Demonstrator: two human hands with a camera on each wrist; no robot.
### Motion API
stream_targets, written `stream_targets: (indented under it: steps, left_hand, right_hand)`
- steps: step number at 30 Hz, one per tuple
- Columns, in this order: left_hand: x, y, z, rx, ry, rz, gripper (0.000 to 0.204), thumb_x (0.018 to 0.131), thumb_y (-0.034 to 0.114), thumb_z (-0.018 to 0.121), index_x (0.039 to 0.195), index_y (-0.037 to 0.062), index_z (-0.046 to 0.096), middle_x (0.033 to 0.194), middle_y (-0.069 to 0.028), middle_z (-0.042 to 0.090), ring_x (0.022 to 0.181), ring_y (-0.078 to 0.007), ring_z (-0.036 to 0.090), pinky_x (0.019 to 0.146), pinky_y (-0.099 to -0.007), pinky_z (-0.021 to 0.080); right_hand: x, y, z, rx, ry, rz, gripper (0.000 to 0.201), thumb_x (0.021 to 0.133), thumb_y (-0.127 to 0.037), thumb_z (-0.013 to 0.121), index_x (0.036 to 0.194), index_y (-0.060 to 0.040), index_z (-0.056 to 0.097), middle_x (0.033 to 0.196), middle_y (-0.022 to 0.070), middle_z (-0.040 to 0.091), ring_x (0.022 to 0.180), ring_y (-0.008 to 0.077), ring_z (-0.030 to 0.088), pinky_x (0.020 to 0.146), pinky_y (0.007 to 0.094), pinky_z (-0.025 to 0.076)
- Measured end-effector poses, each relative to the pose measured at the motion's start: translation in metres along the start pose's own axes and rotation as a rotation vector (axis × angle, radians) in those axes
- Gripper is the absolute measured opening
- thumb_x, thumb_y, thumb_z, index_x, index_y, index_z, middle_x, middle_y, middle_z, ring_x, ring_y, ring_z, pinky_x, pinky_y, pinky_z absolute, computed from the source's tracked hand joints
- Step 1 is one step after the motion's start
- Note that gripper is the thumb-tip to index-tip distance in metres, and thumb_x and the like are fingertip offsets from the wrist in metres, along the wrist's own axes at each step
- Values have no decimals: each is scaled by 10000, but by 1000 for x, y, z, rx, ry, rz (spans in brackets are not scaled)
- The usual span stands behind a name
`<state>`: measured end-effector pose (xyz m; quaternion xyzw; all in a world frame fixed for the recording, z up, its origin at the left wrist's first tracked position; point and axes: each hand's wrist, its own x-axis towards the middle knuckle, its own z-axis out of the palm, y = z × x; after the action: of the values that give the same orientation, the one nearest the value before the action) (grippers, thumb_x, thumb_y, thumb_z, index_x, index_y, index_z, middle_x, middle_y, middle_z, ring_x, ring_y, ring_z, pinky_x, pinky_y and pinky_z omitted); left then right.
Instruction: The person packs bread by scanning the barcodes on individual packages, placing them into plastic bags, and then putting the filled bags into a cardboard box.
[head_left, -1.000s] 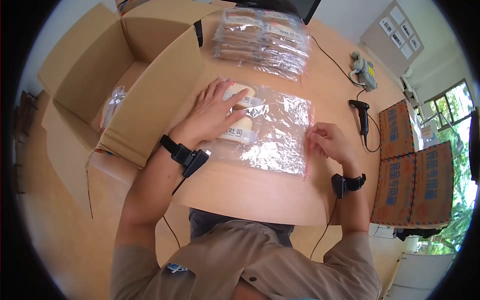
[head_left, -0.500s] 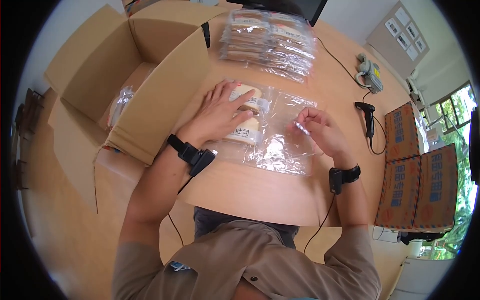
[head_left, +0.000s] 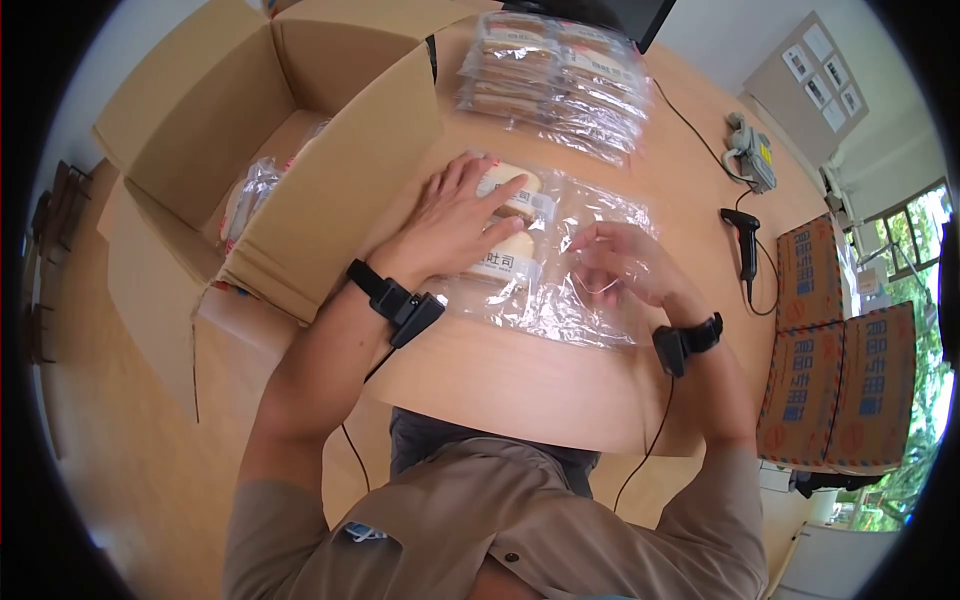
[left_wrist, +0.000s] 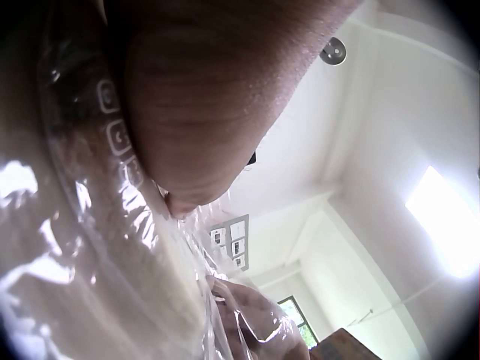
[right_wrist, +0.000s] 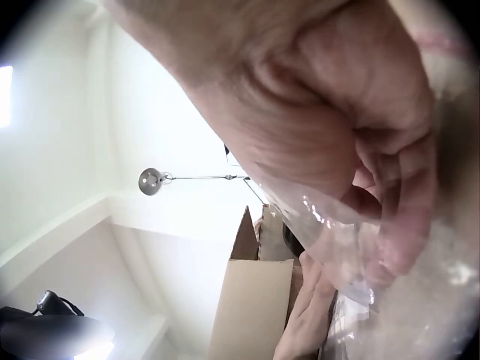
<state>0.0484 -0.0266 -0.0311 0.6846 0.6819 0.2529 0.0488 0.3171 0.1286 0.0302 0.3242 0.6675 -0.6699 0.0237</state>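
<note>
Two packs of sliced bread with printed labels, an upper pack (head_left: 525,182) and a lower pack (head_left: 512,262), lie side by side in a clear plastic bag (head_left: 560,318) on the table. My left hand (head_left: 455,220) rests over them with its fingers spread, covering their left parts. To its right, my right hand (head_left: 630,262) holds the bag's free end, folded up from the table toward the packs. Clear film wraps over the curled fingers (right_wrist: 409,202) in the right wrist view. Shiny film covers a bread pack (left_wrist: 97,195) under the left palm in the left wrist view.
An open cardboard box (head_left: 345,190) stands at the left with a plastic-wrapped pack (head_left: 250,200) inside. Stacked bagged bread (head_left: 555,75) sits at the back. Toward the right are a telephone (head_left: 750,155), a barcode scanner (head_left: 742,245) with its cable, and several printed cartons (head_left: 835,385).
My right hand has lifted the bag's right end and brought it leftward, folding it toward the bread. My left hand stays on the packs; the head view has shifted slightly.
</note>
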Motion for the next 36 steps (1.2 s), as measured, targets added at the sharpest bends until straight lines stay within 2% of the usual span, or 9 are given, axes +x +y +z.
stream_targets:
  steps: [7,13,15,18,25,27,28,32,36]
  left_hand:
    - [-1,1,-5,6,-53,-14,630,1106,490,587,1685,277,459,1732,-222,301,1613,-496,205,1279,-627,231]
    - [0,4,-6,-18,-81,-14,656,1120,517,544,1716,294,390,1727,-238,290,1621,-492,178,1294,-617,198]
    - [0,1,-4,-27,-80,2,675,1125,533,525,1734,307,344,1738,-288,259,1625,-513,166,1301,-617,179]
    - [-1,-1,-2,-52,-113,-84,705,1124,540,525,1751,312,297,1754,-346,202,1636,-540,133,1312,-617,145]
    - [-1,-1,-5,-25,-179,-87,732,1114,575,522,1755,312,284,1758,-383,167,1649,-554,89,1320,-615,120]
    - [-2,0,-4,-31,-145,-84,717,1110,584,521,1735,280,343,1738,-387,221,1638,-557,131,1316,-619,134]
    - [-2,-1,-3,-25,-137,-99,717,1110,584,521,1735,280,343,1738,-387,221,1638,-557,131,1316,-619,134]
    - [0,-4,0,-3,-113,-72,722,1098,600,526,1702,223,408,1705,-387,283,1616,-556,188,1313,-624,151]
    - [-2,-3,3,-5,-90,-81,749,1087,614,527,1702,202,409,1707,-390,277,1616,-558,183,1319,-615,149]
  right_hand:
    - [52,-5,20,-30,101,-188,195,1055,-203,724,1118,-19,715,887,68,750,638,97,697,479,222,491]
    - [51,-9,35,56,164,-55,222,1071,-250,724,1032,-32,714,869,49,736,592,61,639,466,201,405]
    - [49,-12,38,-7,227,-33,222,1041,-234,719,949,-32,724,879,75,770,602,90,604,501,263,443]
    - [34,-4,30,321,255,-43,222,1033,-213,708,1084,3,723,935,105,787,620,100,630,511,265,466]
    - [-47,5,-45,137,452,-174,285,1048,-177,610,1210,32,714,930,84,759,629,132,653,558,269,516]
    - [-81,-11,-68,-82,600,-226,248,1050,-177,592,1166,6,713,776,34,667,616,117,628,551,264,489]
    - [-96,-24,-69,-105,754,-267,233,1039,-148,574,1167,-3,703,776,51,695,608,110,615,544,266,472]
    - [-130,-98,-78,-59,809,-602,374,1030,-128,586,1347,56,661,869,132,780,579,73,568,517,194,416]
    - [-112,-194,-4,-223,601,-813,417,1070,-157,581,1401,96,608,931,124,758,657,94,590,564,227,455]
